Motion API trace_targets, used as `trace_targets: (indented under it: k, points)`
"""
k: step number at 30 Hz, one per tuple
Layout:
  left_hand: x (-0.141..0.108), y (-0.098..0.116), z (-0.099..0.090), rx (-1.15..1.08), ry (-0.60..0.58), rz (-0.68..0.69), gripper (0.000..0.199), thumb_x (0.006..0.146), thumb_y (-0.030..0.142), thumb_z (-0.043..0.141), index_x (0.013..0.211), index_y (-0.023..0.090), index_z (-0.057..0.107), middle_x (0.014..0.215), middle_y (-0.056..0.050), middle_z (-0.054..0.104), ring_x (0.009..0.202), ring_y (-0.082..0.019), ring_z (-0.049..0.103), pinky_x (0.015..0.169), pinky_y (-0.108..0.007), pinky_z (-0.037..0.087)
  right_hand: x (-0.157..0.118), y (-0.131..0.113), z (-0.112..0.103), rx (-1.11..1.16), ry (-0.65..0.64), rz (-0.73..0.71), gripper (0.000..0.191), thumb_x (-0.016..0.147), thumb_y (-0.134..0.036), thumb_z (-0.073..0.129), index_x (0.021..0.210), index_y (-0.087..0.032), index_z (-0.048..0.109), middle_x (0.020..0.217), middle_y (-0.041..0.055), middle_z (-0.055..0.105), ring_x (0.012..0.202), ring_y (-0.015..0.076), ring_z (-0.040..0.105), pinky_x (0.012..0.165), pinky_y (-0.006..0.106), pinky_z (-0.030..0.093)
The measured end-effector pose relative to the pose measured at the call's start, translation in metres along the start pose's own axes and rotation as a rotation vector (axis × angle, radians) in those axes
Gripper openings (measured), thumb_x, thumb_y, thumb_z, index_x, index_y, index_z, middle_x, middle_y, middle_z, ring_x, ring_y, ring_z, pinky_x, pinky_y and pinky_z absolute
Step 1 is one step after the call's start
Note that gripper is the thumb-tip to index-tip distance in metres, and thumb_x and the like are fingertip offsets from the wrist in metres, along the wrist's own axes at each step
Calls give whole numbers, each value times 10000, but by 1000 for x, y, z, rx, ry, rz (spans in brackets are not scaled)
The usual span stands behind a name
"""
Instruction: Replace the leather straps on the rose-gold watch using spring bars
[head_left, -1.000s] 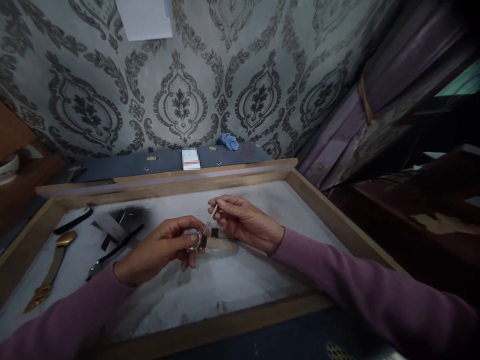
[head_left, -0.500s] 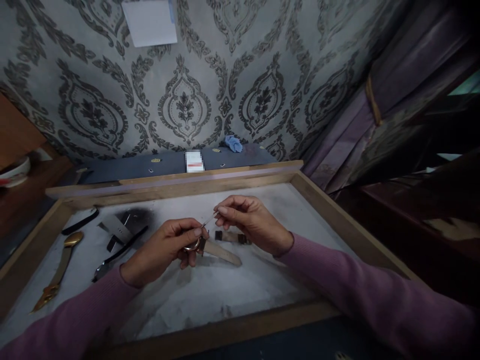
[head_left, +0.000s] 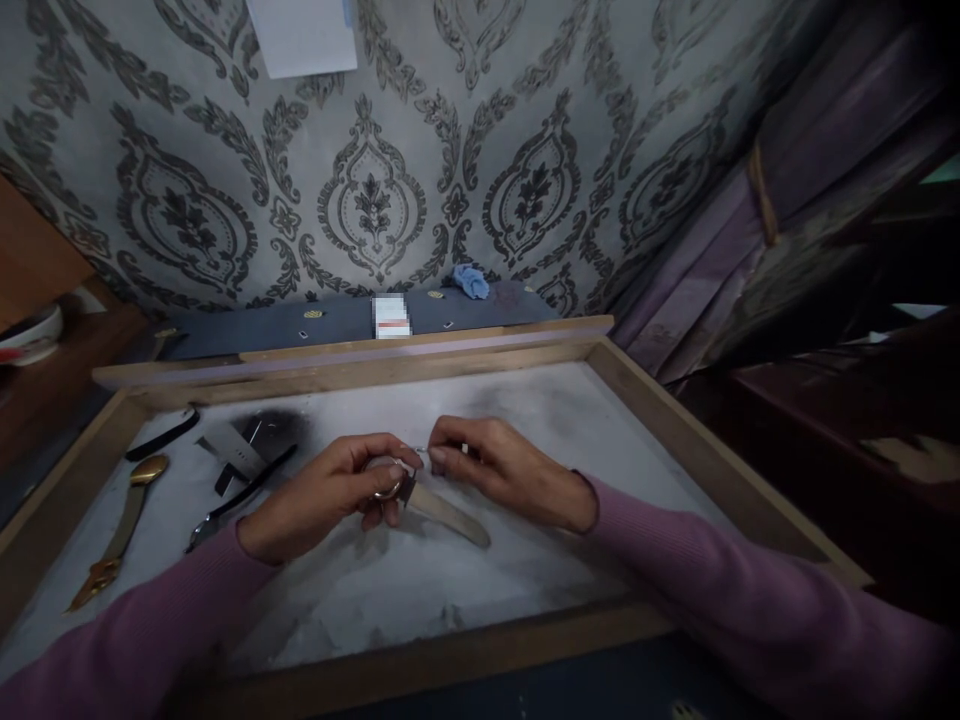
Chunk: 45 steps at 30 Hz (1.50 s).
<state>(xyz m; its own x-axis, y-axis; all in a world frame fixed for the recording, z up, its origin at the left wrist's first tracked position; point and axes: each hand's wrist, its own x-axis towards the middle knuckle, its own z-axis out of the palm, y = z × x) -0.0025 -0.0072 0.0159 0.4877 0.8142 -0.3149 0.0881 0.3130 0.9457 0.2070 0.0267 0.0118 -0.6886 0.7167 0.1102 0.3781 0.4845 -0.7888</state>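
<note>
My left hand is closed around a wristwatch with a round, shiny metal case. One pale strap of this watch sticks out to the right, over the white tray floor. Just to the right, my right hand pinches a thin, light-coloured piece at its fingertips; it is too small to name. That piece points toward the watch case, and I cannot tell whether it touches. The brown strap piece seen earlier behind my right hand is hidden now.
A wooden frame borders the work surface. On its left lie a gold watch, a dark strap, a grey strap and a dark-strapped watch. Behind the frame are a blue cloth and a small box.
My right hand has come down slightly, its fingertips lower and closer to the watch. It now covers the brown strap piece. My left hand keeps holding the watch, almost unmoved.
</note>
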Motion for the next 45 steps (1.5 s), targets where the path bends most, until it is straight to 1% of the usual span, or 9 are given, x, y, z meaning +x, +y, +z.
trace_targets:
  k: [4,7,15,21,27,32,38,41,45]
  points:
    - [-1,1,-3,-67,-16,36,290,828,311,639,1055,145,571,742,-5,586,687,-111,550,580,-202,388,0,4,10,547,-22,180,319,883,-483,486,815,-173,459,837,46,559,645,120,549,459,217,485]
    - [0,-2,-6,-121,-5,42,294,828,261,644,1084,156,544,768,-2,597,721,-120,581,616,-214,414,0,6,17,755,-94,236,376,843,-540,534,803,-187,412,802,31,562,696,143,615,473,226,527]
    - [4,-4,-9,-233,49,-30,241,838,293,630,999,121,578,829,-58,651,733,-166,656,628,-246,485,1,12,15,634,-46,272,258,913,-412,506,813,-190,419,604,-27,557,492,92,587,444,197,512]
    - [7,-9,-7,-318,172,49,247,740,129,729,937,117,581,866,-43,659,758,-124,633,727,-220,493,0,9,20,771,-7,214,310,890,-464,537,818,-188,417,698,8,608,621,119,651,539,233,558]
    - [12,-10,-1,-472,293,108,192,723,165,759,845,112,621,784,10,604,649,-61,545,620,-161,448,0,0,28,946,-31,193,310,882,-454,565,831,-176,439,746,14,632,694,121,676,666,266,567]
    - [11,-9,7,-458,276,97,211,776,294,721,879,125,650,789,-6,598,671,-97,513,596,-200,421,3,0,35,1073,9,190,309,851,-443,616,836,-175,463,790,20,648,743,136,686,747,298,559]
    - [9,-10,14,-400,187,210,241,799,323,689,957,143,658,924,-47,637,874,-160,545,807,-271,423,5,2,37,1129,94,177,274,865,-404,611,813,-182,458,833,29,640,819,153,679,855,345,533]
    - [9,-10,16,-358,234,242,270,760,255,725,1001,169,638,960,-39,642,930,-169,547,842,-274,407,5,-1,36,1151,108,178,263,868,-382,614,808,-177,460,878,33,628,860,145,669,877,333,527]
    - [11,-8,16,-350,292,273,219,783,253,691,974,163,631,901,-31,641,850,-151,547,802,-266,416,4,-4,38,1143,67,176,267,861,-389,619,833,-178,458,895,39,628,889,146,666,879,329,528]
